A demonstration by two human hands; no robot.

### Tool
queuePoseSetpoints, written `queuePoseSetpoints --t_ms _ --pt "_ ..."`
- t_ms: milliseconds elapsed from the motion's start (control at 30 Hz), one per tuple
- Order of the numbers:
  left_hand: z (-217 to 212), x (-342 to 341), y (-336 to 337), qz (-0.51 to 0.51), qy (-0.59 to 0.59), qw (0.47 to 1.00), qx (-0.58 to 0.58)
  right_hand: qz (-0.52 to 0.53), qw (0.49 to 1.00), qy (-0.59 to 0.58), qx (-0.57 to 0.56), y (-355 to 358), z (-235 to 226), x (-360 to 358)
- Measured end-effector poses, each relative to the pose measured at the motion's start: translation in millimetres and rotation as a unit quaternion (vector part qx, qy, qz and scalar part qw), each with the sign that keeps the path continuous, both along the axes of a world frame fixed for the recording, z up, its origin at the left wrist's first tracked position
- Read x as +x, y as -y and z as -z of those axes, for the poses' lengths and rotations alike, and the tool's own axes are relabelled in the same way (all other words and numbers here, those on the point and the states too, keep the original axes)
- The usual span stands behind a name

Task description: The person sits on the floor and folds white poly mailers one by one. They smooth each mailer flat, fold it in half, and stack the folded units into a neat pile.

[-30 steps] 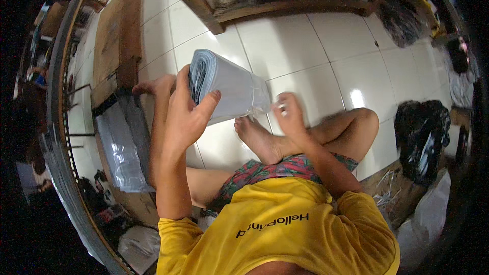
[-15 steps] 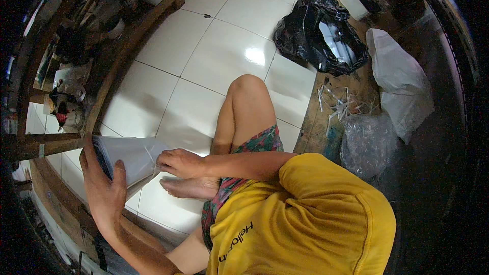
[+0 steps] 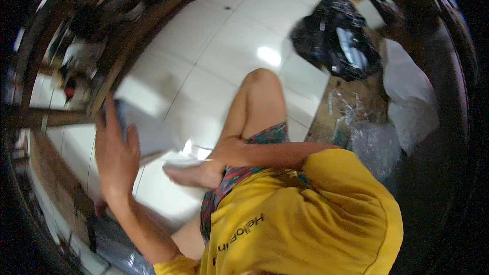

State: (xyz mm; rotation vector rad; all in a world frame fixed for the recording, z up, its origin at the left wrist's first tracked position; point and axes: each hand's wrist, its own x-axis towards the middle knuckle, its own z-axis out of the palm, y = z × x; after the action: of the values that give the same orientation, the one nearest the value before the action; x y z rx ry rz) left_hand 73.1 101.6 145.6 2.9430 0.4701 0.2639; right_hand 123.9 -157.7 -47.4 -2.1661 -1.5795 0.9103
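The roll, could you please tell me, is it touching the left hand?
Touching: the head view shows the left hand clasped around one end of the roll.

That's a loose yellow cloth T-shirt [image 3: 316, 219] on the person over there, creased about the middle, with short sleeves [image 3: 338, 170] and a row of dark printed lettering [image 3: 250, 228]. Below it are fabric shorts [image 3: 272, 136] patterned in red and green. The left hand [image 3: 116, 147], right hand [image 3: 227, 152] and visible foot [image 3: 191, 174] are bare.

Left of one black bag [image 3: 328, 40] are two hands [image 3: 116, 145] and one roll [image 3: 145, 132]; right of it, one white sack [image 3: 410, 86].
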Motion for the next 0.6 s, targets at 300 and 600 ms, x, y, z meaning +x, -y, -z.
queuePoseSetpoints --t_ms 300,600 --pt "-21.0 -5.7 -2.9 -0.067 0.007 0.995 -0.075 0.382 0.810 -0.352 0.273 157.7 -87.4 99.7" --pt "-16.6 -15.9 1.9 0.004 0.079 0.996 -0.051 0.569 0.616 -0.235 0.491 413.0 -213.4 111.7"
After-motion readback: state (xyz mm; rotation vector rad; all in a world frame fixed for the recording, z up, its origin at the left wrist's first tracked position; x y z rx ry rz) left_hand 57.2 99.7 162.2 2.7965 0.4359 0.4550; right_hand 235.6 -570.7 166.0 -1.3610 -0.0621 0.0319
